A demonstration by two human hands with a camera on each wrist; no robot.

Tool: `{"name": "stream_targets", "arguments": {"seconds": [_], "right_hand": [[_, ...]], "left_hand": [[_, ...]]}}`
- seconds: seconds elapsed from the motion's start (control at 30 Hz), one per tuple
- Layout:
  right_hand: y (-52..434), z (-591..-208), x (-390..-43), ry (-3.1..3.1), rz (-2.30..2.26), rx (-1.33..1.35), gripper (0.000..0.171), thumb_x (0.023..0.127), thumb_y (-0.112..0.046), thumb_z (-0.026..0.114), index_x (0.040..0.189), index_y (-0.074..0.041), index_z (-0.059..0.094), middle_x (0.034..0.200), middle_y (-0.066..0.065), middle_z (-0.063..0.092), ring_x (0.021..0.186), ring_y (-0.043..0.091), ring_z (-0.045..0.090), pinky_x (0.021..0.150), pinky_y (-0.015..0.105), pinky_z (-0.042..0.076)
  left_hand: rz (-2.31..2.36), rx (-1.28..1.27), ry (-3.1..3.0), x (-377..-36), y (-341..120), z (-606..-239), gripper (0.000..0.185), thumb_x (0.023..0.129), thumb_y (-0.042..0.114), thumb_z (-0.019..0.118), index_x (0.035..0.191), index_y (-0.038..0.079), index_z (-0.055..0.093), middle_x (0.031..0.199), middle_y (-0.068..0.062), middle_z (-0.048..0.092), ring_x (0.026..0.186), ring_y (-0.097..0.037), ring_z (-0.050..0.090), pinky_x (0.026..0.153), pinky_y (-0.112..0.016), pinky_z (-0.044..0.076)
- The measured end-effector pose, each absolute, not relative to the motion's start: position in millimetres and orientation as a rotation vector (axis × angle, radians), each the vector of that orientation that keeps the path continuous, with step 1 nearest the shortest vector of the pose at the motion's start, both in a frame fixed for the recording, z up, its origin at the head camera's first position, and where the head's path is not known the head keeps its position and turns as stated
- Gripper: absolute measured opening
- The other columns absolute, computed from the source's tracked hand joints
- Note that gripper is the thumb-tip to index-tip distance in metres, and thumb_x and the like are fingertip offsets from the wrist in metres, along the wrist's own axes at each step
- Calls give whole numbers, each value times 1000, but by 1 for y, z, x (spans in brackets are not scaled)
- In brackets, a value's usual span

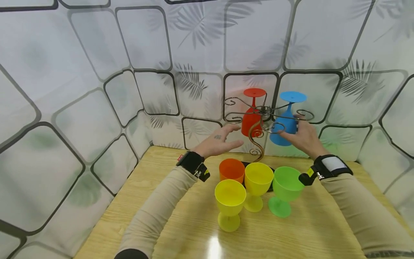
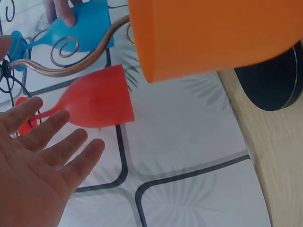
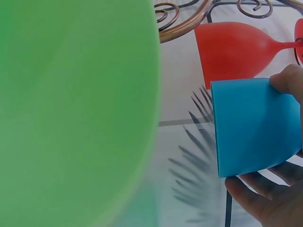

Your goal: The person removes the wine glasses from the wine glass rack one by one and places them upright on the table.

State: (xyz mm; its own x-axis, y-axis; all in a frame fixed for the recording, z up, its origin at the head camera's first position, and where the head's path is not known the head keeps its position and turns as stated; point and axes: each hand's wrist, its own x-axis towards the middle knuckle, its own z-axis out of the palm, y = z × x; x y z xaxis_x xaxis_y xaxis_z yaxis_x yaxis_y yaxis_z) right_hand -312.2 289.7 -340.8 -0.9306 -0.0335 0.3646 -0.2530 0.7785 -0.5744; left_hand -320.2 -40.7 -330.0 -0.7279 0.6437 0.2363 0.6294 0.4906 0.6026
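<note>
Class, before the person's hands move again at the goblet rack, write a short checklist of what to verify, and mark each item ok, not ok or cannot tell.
1. Right hand has a grip on the blue goblet: ok, thumb and fingers curl round its bowl.
2. Blue goblet's foot seated in the wire rack: cannot tell, the wire loops hide the contact.
3. Red goblet hangs upside down in the rack: ok.
4. Left hand free: ok, open and holding nothing, near the red goblet.
5. Goblets upright on the table: ok, orange goblet, two yellow and a green one all stand.
</note>
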Motion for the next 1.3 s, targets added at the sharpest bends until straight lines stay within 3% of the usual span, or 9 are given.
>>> {"name": "stream_targets", "arguments": {"seconds": [0.27, 0.8, 1.13, 1.3], "right_hand": [[282, -342, -315, -2650, 963, 250, 93, 93, -39, 72, 156, 8, 24, 145, 41, 43, 123, 57, 53, 95, 67, 51], [267, -340, -326, -2692, 892, 199, 95, 95, -46, 68, 158, 9, 22, 149, 42, 38, 133, 58, 43, 105, 69, 42], [270, -340, -328, -2662, 922, 186, 93, 97, -44, 65, 157, 10, 20, 146, 44, 40, 128, 60, 47, 99, 69, 47], [276, -341, -329, -2644, 887, 183, 90, 99, -42, 63, 156, 13, 21, 141, 47, 42, 124, 62, 49, 98, 70, 47]], "left_hand": [[942, 1286, 2696, -315, -33, -324, 49, 102, 39, 59, 144, 14, 55, 153, -6, 47, 143, -22, 42, 116, -43, 39], [1012, 1259, 2559, -305, -26, -327, 55, 103, 40, 55, 150, 13, 46, 153, -6, 47, 142, -24, 42, 110, -46, 46], [976, 1364, 2510, -294, -16, -322, 58, 103, 37, 56, 154, 13, 41, 155, -7, 47, 141, -22, 45, 109, -41, 47], [938, 1373, 2485, -291, -7, -317, 63, 104, 37, 54, 159, 11, 35, 161, -7, 40, 144, -24, 43, 113, -41, 44]]}}
